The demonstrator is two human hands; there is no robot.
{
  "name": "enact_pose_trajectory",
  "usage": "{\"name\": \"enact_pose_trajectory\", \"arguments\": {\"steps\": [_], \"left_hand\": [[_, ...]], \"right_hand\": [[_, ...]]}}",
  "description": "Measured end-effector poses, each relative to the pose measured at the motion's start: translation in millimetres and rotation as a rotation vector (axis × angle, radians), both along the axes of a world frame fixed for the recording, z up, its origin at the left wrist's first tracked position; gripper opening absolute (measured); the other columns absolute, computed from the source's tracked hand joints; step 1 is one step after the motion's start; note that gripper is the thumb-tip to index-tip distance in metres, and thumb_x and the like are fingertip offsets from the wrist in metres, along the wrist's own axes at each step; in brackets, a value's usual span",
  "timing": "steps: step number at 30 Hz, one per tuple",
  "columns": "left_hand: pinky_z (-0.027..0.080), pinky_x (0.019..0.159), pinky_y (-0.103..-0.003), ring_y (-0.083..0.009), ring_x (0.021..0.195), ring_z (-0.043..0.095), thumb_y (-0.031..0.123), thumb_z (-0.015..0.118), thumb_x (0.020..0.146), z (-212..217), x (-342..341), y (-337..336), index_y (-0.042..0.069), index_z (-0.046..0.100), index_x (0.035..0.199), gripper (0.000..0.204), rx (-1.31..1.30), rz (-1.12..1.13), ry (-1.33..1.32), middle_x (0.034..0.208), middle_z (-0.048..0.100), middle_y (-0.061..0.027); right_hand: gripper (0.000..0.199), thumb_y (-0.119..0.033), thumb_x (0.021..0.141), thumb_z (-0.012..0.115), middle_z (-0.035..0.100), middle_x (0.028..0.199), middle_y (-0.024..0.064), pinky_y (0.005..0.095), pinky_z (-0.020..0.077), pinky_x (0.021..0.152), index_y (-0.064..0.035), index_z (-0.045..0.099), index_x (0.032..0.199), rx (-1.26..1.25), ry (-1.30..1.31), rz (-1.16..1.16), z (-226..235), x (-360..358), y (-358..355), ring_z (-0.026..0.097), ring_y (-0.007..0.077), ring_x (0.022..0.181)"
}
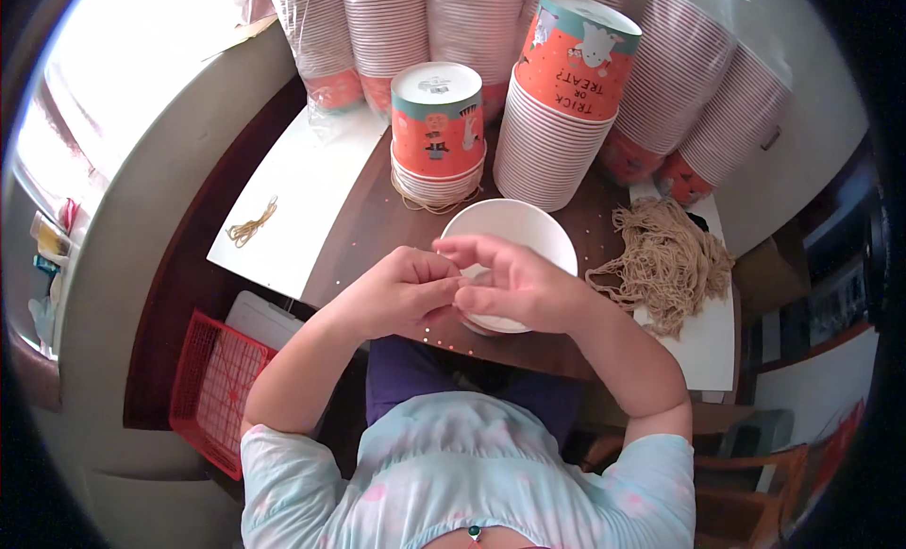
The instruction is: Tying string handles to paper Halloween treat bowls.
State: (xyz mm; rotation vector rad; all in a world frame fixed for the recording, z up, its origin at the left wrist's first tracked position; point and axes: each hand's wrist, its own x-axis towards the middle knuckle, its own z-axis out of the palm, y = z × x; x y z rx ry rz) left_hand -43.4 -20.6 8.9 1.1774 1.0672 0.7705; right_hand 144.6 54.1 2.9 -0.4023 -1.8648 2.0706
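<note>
My left hand [412, 287] is closed in a pinch over the near left rim of a white-lined paper bucket [533, 230]. Anything between its fingertips is hidden or too small to name. Over the bucket's mouth, my right hand [517, 283] has its fingers stretched toward the left one, apart from its thumb. The thumb tip meets the left fingertips. The bucket stands mouth up near the table's front edge, and both hands cover part of its opening. A short upside-down stack of orange and teal buckets [438, 134], with cords around its lower rims, stands just behind.
A taller upside-down bucket stack [557, 134] stands behind to the right. Plastic-wrapped stacks [385, 30] line the back. A heap of beige cords [672, 261] lies at right; a small cord bundle [252, 223] lies at left on a white board [307, 185]. A red basket [219, 388] sits lower left.
</note>
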Motion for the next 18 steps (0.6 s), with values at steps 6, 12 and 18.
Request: {"name": "enact_pose_trajectory", "arguments": {"steps": [6,12,18], "left_hand": [[0.034,0.046,-0.018,-0.0038,0.053,0.045,0.022,0.054,0.094,-15.3,-4.6,3.0,0.001,0.065,0.085,0.025,-0.141,0.011,-0.211,0.062,0.052,0.0022],[0.035,0.048,-0.018,-0.0042,0.056,0.048,0.021,0.054,0.094,-18.2,2.1,1.9,0.0,0.065,0.087,0.025,-0.209,0.086,-0.276,0.068,0.056,-0.0001],[0.038,0.051,-0.018,-0.0043,0.056,0.049,0.017,0.06,0.091,-23.8,1.3,-7.4,-0.001,0.064,0.087,0.019,-0.05,0.138,-0.133,0.07,0.058,0.0]], "right_hand": [[0.04,-0.013,0.09,0.061,0.057,0.089,0.0007,0.0241,0.0488,0.078,0.0021,0.05,0.124,0.103,-0.136,-0.015,-1.0,6.9,3.8,0.06,0.0093,0.091],[0.015,-0.007,0.088,0.061,0.061,0.083,0.0028,0.0237,0.0483,0.068,0.0022,0.063,0.099,0.443,-0.122,-0.177,0.4,10.3,-3.8,0.058,0.0079,0.077],[0.004,-0.002,0.08,0.066,0.06,0.078,0.0062,0.0283,0.046,0.06,-0.0017,0.065,0.084,0.741,-0.129,-0.276,4.7,12.9,-12.6,0.058,0.0136,0.067]]}}
